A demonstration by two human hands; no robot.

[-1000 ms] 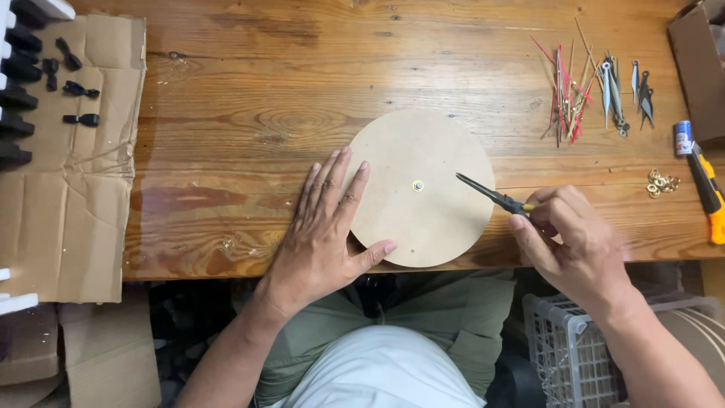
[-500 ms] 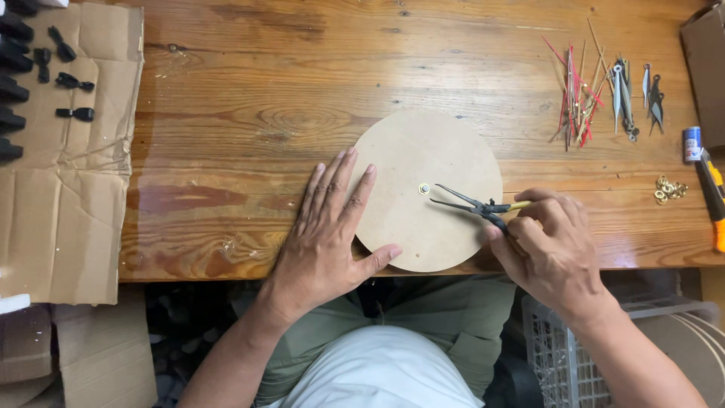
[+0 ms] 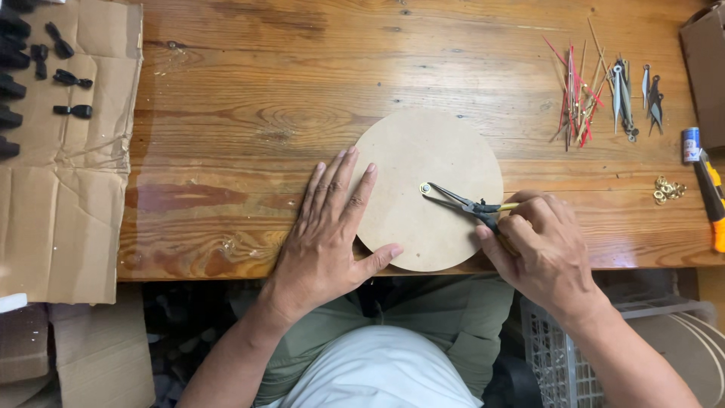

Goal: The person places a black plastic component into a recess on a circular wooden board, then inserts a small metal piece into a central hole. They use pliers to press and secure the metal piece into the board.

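Observation:
A round tan fibreboard disc (image 3: 430,151) lies on the wooden table (image 3: 249,113) near its front edge. My left hand (image 3: 328,227) rests flat with fingers spread, pressing on the disc's left side. My right hand (image 3: 544,249) grips yellow-handled needle-nose pliers (image 3: 464,202). The plier jaws are spread around a small brass nut (image 3: 426,188) at the disc's centre hole.
Thin red, gold and dark clock hands (image 3: 596,91) lie at the back right. Small brass rings (image 3: 667,189) and an orange utility knife (image 3: 710,196) sit at the right edge. Flattened cardboard (image 3: 68,189) with black plastic parts (image 3: 68,75) covers the left side.
My right hand has moved the pliers leftward across the disc, bringing the jaw tips from the disc's right part to its centre hole. My left hand stayed pressed on the disc.

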